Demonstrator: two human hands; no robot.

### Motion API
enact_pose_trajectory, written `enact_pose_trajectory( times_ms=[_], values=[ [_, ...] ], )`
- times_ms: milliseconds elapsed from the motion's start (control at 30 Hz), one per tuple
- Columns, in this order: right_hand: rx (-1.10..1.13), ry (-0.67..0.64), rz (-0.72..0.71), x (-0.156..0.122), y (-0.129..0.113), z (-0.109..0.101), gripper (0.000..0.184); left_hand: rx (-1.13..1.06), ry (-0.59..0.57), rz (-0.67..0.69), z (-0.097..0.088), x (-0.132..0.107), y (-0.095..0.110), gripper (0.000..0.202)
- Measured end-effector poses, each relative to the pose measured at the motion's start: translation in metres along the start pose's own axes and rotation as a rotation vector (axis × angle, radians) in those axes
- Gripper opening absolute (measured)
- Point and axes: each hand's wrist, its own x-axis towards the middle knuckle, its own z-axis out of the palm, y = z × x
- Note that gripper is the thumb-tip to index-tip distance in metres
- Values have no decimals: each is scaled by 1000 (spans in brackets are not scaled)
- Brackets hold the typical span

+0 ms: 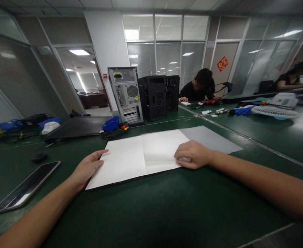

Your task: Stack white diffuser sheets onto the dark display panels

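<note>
A white sheet of paper (138,156), creased down its middle, lies on a dark flat board on the green table (167,206). My left hand (88,167) rests at the sheet's left edge, fingers stretched out along it. My right hand (192,154) lies curled on the sheet's right corner, fingertips pressed down on the paper. A grey sheet (208,137) sticks out from under the white one toward the right.
A phone (24,187) lies face up at the left, a black mouse (39,157) behind it. Three computer cases (146,94) stand at the back with a blue box (111,124) and cables. Two other people sit at the far right tables among tools.
</note>
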Motion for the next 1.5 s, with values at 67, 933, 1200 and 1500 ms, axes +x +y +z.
enact_pose_trajectory(
  times_ms=[67,933,1200,1500],
  values=[
    [-2,-12,0,1,-1,-1,17,-9,0,5,-1,1,-1,52],
    [-47,5,37,0,5,-11,35,-4,-28,7,-4,5,-6,52],
    [-485,-59,1080,-62,82,-33,45,10,-15,12,-4,4,-4,50],
    [-411,-192,1376,-121,123,-41,44,-15,-21,19,-6,7,-8,51]
  ],
)
